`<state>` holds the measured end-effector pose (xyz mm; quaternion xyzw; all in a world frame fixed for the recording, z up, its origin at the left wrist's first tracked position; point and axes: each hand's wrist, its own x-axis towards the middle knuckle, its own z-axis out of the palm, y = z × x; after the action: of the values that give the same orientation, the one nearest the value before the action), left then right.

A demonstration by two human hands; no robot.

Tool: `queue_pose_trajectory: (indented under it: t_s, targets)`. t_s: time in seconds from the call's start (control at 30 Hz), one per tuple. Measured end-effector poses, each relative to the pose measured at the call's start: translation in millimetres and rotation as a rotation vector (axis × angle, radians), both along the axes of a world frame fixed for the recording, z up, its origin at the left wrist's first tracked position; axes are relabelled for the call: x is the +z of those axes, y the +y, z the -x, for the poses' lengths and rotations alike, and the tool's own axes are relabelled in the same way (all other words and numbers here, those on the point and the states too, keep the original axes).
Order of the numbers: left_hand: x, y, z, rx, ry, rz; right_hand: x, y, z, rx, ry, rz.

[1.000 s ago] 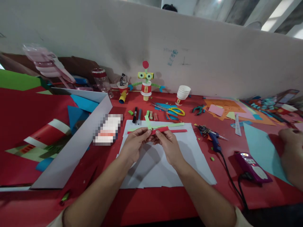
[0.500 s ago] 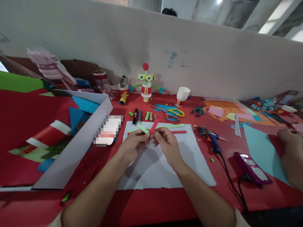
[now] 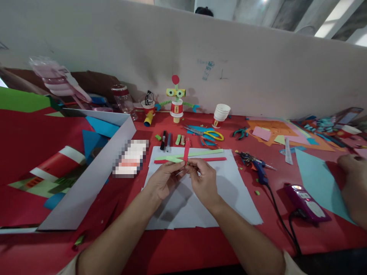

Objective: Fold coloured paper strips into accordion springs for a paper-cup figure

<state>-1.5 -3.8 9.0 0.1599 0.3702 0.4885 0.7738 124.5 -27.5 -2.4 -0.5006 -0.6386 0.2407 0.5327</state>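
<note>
Above the white paper sheets (image 3: 197, 206), my left hand (image 3: 164, 177) pinches a light green paper strip (image 3: 174, 159) that points left. My right hand (image 3: 204, 177) is closed at the lower end of a red paper strip (image 3: 187, 149), which stands up between the hands. The strips cross at my fingertips, where the fold is partly hidden. Behind them on the sheets lie a long green strip (image 3: 212, 153) and a long red strip (image 3: 218, 159). Folded paper springs (image 3: 180, 139) rest just past the sheets.
Yellow-handled scissors (image 3: 213, 135), pens (image 3: 163, 140) and a paper-cup robot figure (image 3: 176, 109) stand or lie behind. To the right are a glue gun (image 3: 260, 172), a purple device (image 3: 308, 203) and another person's hand (image 3: 354, 172). A white-walled box (image 3: 94, 179) is at left.
The red strip has turned from leaning right to nearly upright. The green strip in my left hand has tipped down to nearly level. Both hands stay close together.
</note>
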Motion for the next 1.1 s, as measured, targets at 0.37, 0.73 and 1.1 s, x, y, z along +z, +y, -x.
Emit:
queue_pose_trajectory:
  t_s: [0.37, 0.73, 1.1]
  targets:
    - [0.7, -0.2, -0.7, 0.111, 0.026, -0.079, 6.6, 2.5, 5.9, 0.177, 0.328, 0.184]
    - [-5.6, -4.8, -1.7, 0.126, 0.171, -0.287, 7.5, 4.0, 3.1, 0.189, 0.43, 0.263]
    - [-2.9, -5.4, -6.5, 0.224, 0.159, -0.222, 5.0, 6.1, 7.1, 0.242, 0.693, 0.395]
